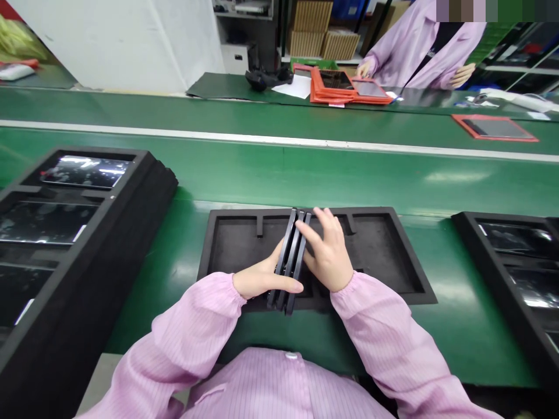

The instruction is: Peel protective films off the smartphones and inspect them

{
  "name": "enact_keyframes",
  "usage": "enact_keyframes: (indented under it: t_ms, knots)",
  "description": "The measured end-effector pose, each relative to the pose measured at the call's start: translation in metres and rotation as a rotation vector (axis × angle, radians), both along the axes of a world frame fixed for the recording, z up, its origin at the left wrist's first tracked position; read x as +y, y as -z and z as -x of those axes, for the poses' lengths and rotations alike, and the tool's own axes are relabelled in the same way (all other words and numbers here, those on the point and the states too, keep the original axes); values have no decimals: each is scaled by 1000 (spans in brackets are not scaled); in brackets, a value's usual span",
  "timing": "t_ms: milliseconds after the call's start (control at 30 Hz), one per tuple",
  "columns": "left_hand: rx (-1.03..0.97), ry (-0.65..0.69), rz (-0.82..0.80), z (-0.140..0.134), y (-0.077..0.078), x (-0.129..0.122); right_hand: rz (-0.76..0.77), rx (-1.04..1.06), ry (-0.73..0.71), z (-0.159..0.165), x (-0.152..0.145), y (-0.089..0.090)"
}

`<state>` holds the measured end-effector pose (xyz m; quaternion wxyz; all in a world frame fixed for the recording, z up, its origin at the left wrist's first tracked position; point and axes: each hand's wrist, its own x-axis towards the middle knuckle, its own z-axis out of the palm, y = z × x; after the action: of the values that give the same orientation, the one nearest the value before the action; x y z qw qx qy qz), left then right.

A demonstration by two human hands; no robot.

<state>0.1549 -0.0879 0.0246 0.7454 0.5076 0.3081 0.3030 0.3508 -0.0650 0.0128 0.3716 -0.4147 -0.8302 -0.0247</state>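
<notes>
Three thin black tablet-like slabs [288, 262] stand on edge side by side, tilted slightly to the right at the top; their faces are mostly hidden. My left hand [264, 276] is closed around them from the left, its thumb across their near edges. My right hand [329, 253] is at their right side. One of its fingers lies across the upper edges and its thumb is partly hidden behind the rightmost slab; the other fingers stick out apart. Beneath both hands lies a black foam tray [371, 247] with shallow recesses, nothing visible in its side recesses.
A tall stack of black foam trays [126, 233] with glossy screens stands at left; another such tray [476, 233] is at right. Across the green bench [227, 169], orange-framed panels [332, 87] lie near a co-worker in a pink sleeve [397, 41]. Another orange-framed panel [495, 127] lies farther right.
</notes>
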Motion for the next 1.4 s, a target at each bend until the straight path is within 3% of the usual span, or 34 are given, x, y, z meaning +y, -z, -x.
enact_keyframes:
  t_ms: [133,200,267,433,667,800,933,1067,1400]
  knots:
    - [77,-28,-176,-2,1,0,387,396,-16,0,7,-7]
    - [133,9,-182,-3,2,-1,624,579,-111,4,7,-11]
    - [170,46,-154,-3,3,-3,758,659,-188,9,6,-14]
    - [128,55,-111,-4,3,-6,745,712,-191,24,2,-16]
    - [-124,-189,46,-6,10,-3,833,700,-233,37,-9,0]
    - [-106,-76,96,5,10,2,896,663,-334,33,-24,2]
    - [14,27,-1,21,7,8,999,651,-458,23,-32,-1]
    - [-7,115,-47,31,6,12,1082,725,-510,16,-33,0]
    - [53,79,-29,25,5,9,1047,787,-449,21,-35,2]
